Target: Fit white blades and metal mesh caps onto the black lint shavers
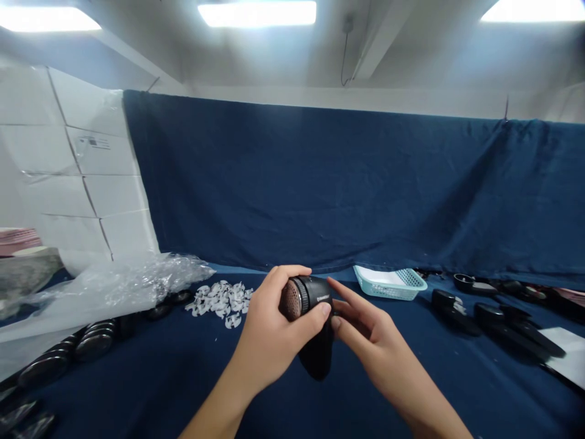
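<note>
A black fabric shaver [320, 347] with a round, perforated, copper-toned head is held up above the dark blue cloth, head turned to the left. My left hand [276, 329] wraps around its upper end, the thumb lying across the front and the fingers over the top and behind. From the right side, my right hand [370, 335] touches the body with its thumb and fingertips, index finger stretched toward the top edge. Part of the shaver is hidden behind my left hand. Small white plastic pieces [222, 300] lie in a pile left of my left hand.
A light blue basket [388, 291] with white lining stands behind my right hand. Several black shaver bodies [457, 314] lie at the right, near a white sheet [567, 350]. Stacked black parts [94, 338] and clear plastic wrap [123, 283] are at the left. A blue curtain [320, 183] hangs behind.
</note>
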A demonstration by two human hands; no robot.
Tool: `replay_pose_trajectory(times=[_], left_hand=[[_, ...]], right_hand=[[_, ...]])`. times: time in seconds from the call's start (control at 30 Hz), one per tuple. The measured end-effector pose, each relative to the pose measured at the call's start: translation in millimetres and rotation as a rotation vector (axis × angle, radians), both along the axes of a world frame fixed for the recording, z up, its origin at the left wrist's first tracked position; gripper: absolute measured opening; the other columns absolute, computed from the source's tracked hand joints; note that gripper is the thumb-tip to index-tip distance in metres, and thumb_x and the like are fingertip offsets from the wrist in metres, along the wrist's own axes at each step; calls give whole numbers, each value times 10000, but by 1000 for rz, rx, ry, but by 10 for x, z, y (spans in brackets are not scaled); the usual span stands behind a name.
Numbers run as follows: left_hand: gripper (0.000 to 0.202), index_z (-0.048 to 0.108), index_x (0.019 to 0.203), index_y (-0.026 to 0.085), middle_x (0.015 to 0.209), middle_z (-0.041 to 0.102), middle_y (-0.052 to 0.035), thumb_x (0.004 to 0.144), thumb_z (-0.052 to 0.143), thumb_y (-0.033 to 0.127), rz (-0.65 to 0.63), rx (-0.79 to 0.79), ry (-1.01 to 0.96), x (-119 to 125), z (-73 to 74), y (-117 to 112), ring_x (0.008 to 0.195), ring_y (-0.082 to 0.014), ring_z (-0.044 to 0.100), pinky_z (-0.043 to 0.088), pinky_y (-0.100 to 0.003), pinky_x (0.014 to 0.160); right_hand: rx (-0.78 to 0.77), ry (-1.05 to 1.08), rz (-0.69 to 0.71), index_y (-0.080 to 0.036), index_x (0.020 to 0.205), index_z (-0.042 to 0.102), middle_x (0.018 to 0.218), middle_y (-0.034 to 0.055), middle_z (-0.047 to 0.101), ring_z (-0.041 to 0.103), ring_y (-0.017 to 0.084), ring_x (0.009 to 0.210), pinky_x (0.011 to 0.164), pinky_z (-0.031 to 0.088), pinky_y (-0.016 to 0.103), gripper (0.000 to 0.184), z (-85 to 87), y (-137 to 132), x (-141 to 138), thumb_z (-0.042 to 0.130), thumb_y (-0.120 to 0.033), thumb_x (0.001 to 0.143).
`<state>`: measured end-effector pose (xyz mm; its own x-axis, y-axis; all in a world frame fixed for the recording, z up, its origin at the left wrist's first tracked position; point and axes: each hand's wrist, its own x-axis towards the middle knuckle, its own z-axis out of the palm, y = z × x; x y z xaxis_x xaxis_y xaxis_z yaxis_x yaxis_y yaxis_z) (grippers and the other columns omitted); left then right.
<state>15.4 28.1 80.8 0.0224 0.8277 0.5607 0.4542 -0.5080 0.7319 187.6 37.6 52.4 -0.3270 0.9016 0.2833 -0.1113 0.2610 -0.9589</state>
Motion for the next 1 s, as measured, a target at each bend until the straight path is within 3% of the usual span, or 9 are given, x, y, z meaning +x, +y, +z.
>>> replay_pose_trajectory(times=[0.2, 0.37, 0.6, 0.8, 1.0], left_hand=[[355, 571, 1092, 218, 793, 591, 4, 807, 642, 419, -80, -182, -298, -41, 11, 115, 707, -149, 561, 463, -269, 639], [348, 569, 1080, 200, 861, 619, -23, 814, 638, 414, -133, -204, -461, -50, 19, 140, 749, -152, 575, 450, -241, 608], [363, 561, 1100, 196, 874, 615, -29, 833, 630, 434, -183, -220, -460, -101, -1, 146, 770, -157, 570, 461, -246, 605], [386, 537, 1170, 235, 879, 602, -12, 863, 584, 464, -170, -212, -400, -80, -33, 139, 758, -148, 567, 474, -249, 615], [512, 476, 1235, 230, 1009, 631, -38, 799, 681, 401, -176, -256, -325, -68, 38, 89, 910, -193, 627, 511, -316, 789]], right_hand=[[-81, 68, -19, -287, 1311, 532, 1286, 47, 602, 530, 216, 1220, 1046, 410, 395, 457, 18, -17, -58, 622, -311, 863], [-96, 72, 8, -287, 1287, 547, 1308, 46, 574, 504, 225, 1231, 1062, 378, 395, 452, 34, -73, -149, 642, -338, 848], [-200, 117, 65, -328, 1348, 460, 1250, 28, 592, 554, 227, 1170, 1048, 363, 393, 558, 1, -131, -199, 666, -372, 831], [-264, 186, 21, -321, 1339, 470, 1176, 26, 631, 606, 231, 1077, 944, 441, 363, 531, 18, -149, -207, 647, -407, 846], [-359, 275, -21, -246, 1296, 529, 1025, 58, 679, 654, 229, 884, 763, 526, 365, 493, 82, -153, -172, 620, -453, 858]])
